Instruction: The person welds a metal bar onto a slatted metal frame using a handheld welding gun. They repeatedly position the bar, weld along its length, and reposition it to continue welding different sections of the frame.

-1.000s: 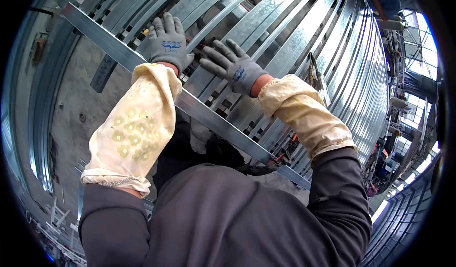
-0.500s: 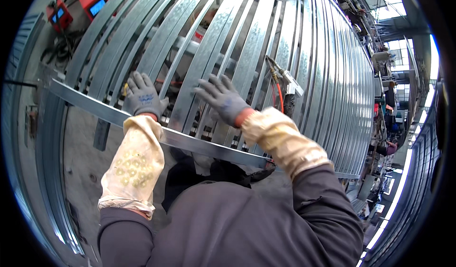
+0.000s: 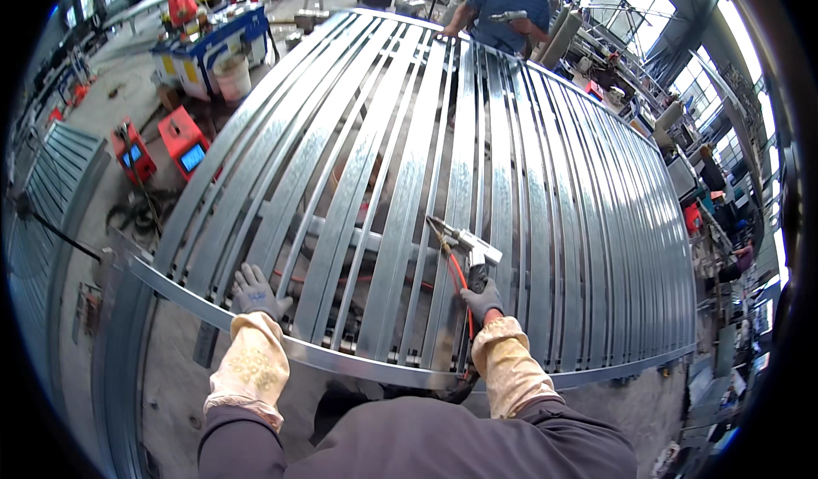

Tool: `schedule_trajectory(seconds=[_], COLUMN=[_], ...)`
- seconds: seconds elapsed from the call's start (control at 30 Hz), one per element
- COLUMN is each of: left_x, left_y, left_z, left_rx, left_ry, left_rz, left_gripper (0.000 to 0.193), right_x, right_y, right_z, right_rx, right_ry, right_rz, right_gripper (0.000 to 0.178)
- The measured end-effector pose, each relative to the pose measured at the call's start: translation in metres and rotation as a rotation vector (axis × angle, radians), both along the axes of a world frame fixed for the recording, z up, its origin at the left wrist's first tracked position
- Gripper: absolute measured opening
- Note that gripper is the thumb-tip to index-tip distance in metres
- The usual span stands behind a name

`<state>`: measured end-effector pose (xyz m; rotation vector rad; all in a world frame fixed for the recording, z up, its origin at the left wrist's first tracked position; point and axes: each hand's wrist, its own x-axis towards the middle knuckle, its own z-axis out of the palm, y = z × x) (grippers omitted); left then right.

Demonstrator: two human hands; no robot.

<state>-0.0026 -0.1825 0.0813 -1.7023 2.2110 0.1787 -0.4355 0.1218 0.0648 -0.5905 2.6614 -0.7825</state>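
A large frame of galvanized metal slats (image 3: 343, 226) fills the space in front of me. My left hand (image 3: 257, 292), in a grey glove, lies on the slats by the near rail (image 3: 198, 306) with its fingers stretched out. My right hand (image 3: 484, 301), gloved too, is closed around the dark grip of a silver-white welding gun (image 3: 474, 245). The gun rests on the slats, its thin nozzle pointing to the far left. An orange-red hose (image 3: 461, 276) runs from it back past my right wrist.
At the far edge a person (image 3: 509, 14) holds a similar pale gun. Two red machines with blue screens, one of them a red box (image 3: 181, 134), stand on the floor at left, near a blue-and-white cart (image 3: 210, 46) and a bucket (image 3: 232, 77). More slatted panels (image 3: 64, 168) stand far left.
My right hand has moved right from the slats and closed on the welding gun's grip. My left hand stays near the rail. The view has tilted up, showing the frame's far end and the person.
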Motion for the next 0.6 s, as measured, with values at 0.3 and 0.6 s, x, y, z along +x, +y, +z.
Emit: schedule_trajectory(seconds=[0.3, 0.6], left_x=[0.009, 0.029], left_y=[-0.009, -0.027], left_z=[0.007, 0.013], left_rx=[-0.331, -0.305], left_ry=[0.516, 0.601], left_rz=[-0.499, -0.833], left_gripper=[0.075, 0.048], right_x=[-0.021, 0.046], right_y=[0.005, 0.057], right_z=[0.003, 0.100], right_rx=[-0.091, -0.571], right_ry=[-0.165, -0.207], right_rz=[0.004, -0.074], right_gripper=[0.071, 0.048])
